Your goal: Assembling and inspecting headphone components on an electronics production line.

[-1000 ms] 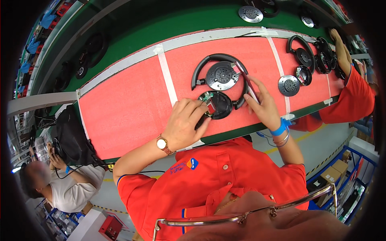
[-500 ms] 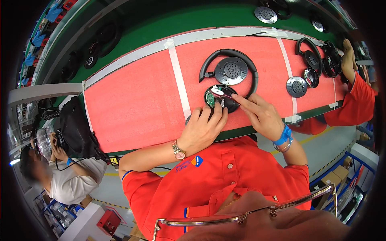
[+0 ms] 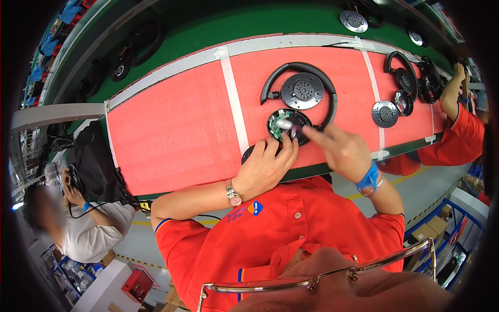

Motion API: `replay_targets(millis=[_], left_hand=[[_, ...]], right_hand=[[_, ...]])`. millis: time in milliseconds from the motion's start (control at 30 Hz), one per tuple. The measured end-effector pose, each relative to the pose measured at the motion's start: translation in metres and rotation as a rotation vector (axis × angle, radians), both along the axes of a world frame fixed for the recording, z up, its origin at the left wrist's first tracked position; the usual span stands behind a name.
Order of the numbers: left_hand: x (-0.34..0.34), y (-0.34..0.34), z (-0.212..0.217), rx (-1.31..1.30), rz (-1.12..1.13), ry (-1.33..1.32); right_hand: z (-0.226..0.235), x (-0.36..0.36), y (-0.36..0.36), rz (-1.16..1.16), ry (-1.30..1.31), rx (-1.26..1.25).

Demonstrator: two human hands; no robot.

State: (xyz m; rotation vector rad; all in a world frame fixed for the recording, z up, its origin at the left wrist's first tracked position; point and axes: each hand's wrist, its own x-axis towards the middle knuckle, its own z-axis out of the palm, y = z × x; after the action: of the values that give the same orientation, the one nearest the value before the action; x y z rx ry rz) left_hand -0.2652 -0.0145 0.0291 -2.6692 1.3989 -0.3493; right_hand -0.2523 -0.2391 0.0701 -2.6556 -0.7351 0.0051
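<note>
A black headphone ear cup [image 3: 304, 121] lies open side up on the pink mat, with a green circuit board [image 3: 276, 120] along its left inside. My left hand [image 3: 268, 160] grips the cup's near rim, its fingertips reaching over the edge. Inside the cup is a blurred whitish oval piece [image 3: 284, 124], with a dark reddish strand leading toward my right hand [image 3: 347, 151]. That hand is smeared by motion at the cup's right side, so its hold is unclear. Just beyond, the headband [image 3: 332, 99] curves around a round grey perforated speaker plate [image 3: 302, 90].
A dark round part [image 3: 248, 153] is partly hidden beside my left hand. To the right lie another headphone [image 3: 404, 78], a speaker plate [image 3: 385, 114] and a co-worker's arm [image 3: 451, 96]. More headphone parts sit on the green surface [image 3: 234, 44] beyond. A black bag [image 3: 96, 161] stands left.
My right hand has drawn slightly right and become blurred. The whitish piece in the cup is blurred too. My left hand stays at the cup's rim.
</note>
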Motion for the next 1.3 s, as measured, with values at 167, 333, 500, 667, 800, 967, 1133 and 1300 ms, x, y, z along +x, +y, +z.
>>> replay_targets(millis=[167,333,500,667,800,967,1133,1300], left_hand=[[0.000,-0.001,0.000,0.016,0.005,-0.018],[0.000,-0.001,0.001,-0.005,0.010,-0.015],[-0.001,0.000,0.000,-0.008,0.008,-0.014],[-0.001,-0.001,-0.001,-0.007,0.007,-0.023],[0.001,0.000,-0.002,-0.047,0.009,-0.012],[0.000,0.000,-0.002,-0.024,0.013,-0.023],[0.001,0.002,-0.002,-0.016,0.000,-0.023],[-0.002,0.001,-0.003,0.003,0.006,-0.037]], right_hand=[[-0.002,-0.004,0.003,0.064,0.004,0.018],[0.002,0.001,-0.001,-0.035,0.002,-0.011],[0.004,0.002,0.000,0.051,0.052,0.017],[0.001,-0.002,0.004,0.084,0.011,0.036],[0.004,0.002,-0.004,-0.037,-0.013,-0.034],[0.005,-0.001,-0.004,-0.015,0.033,-0.050],[0.022,0.017,-0.028,-0.097,0.235,0.090],[0.006,0.062,-0.044,-0.192,0.057,0.347]])
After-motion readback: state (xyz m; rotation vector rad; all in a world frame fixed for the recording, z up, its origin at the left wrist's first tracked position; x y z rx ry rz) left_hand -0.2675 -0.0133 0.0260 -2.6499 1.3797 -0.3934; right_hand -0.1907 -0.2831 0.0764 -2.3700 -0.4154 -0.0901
